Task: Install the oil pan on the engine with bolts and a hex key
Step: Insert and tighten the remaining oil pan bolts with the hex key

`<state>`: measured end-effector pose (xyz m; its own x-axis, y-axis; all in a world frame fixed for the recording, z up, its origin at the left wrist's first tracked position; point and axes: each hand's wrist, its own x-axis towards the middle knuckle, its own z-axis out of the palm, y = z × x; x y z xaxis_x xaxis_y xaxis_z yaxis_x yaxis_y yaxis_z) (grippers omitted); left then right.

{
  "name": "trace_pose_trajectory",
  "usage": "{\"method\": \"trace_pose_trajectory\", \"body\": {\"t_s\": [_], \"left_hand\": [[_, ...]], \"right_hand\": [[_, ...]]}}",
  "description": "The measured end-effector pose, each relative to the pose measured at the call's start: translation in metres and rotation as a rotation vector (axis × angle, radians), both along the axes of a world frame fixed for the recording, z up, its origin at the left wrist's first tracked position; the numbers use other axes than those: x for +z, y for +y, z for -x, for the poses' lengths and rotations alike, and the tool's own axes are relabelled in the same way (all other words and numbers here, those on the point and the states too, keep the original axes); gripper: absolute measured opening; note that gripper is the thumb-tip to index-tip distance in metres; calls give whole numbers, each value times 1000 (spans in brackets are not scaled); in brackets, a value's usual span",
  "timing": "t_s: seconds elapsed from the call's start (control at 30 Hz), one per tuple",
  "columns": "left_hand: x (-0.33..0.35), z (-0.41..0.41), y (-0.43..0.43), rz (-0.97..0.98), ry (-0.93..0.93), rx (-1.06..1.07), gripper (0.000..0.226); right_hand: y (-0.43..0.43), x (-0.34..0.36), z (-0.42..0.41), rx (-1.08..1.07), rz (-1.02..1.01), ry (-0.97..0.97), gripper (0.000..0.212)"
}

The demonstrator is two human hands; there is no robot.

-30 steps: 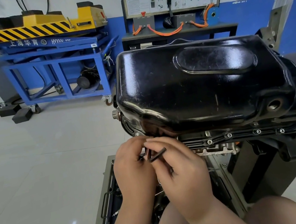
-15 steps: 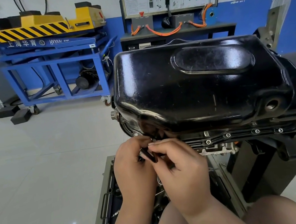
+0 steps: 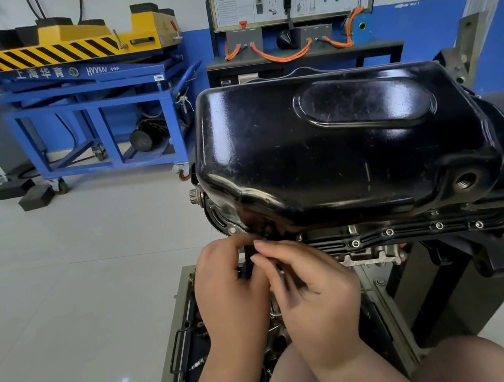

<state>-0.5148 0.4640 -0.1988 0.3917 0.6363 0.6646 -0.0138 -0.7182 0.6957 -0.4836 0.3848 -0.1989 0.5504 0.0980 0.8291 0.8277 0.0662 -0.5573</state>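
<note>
The pan [image 3: 336, 151] sits sump-up on the engine [image 3: 370, 258], long axis running left to right, drain hole facing me at the right end. It's stamped steel, so I'd guess stiff, heavyish and slick with that gloss; grab the flange, not the dome. Four bolts [image 3: 355, 243] sit along the near flange. At the near-left corner, left hand [image 3: 227, 293] fingers curl round the hex key [image 3: 250, 260] and right hand [image 3: 312, 287] fingers pinch it. The key's mostly hidden, and the visible bit stands roughly upright.
</note>
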Motion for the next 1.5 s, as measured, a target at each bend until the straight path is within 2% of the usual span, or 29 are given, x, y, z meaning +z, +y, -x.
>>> {"method": "trace_pose_trajectory", "body": {"t_s": [0.17, 0.3, 0.47, 0.63, 0.7, 0.83, 0.93, 1.07, 1.2, 1.23, 1.37, 1.5], "left_hand": [[1, 1, 0, -78, 6, -14, 14], [3, 0, 0, -98, -15, -9, 21], [1, 2, -1, -116, -17, -17, 21], [-1, 1, -3, 15, -8, 11, 25], [-2, 1, -3, -7, 4, -5, 29], [1, 2, -1, -42, -18, -41, 9], [0, 1, -1, -62, -25, -31, 19], [-1, 2, -2, -52, 1, -36, 22], [-1, 2, -5, 97, 1, -6, 22], [-1, 3, -5, 89, -6, -12, 20], [3, 5, -2, 3, -17, -68, 17], [6, 5, -3, -27, -32, -67, 23]], "right_hand": [[0, 2, -1, 20, 38, 17, 27], [-4, 5, 0, 25, 146, -58, 25], [-5, 3, -1, -62, 108, -57, 22], [-2, 4, 0, -80, 101, -24, 12], [-3, 3, 1, -57, 115, -10, 18], [-4, 4, 0, 18, 189, -55, 32], [-2, 5, -1, -22, 166, -77, 27], [-3, 4, -2, -60, 88, -4, 11], [-4, 5, -1, -67, 153, -7, 13], [-5, 5, 0, -42, 168, -2, 11], [-5, 6, 2, 8, 247, -63, 28], [-6, 6, -2, -24, 186, -60, 21]]}}
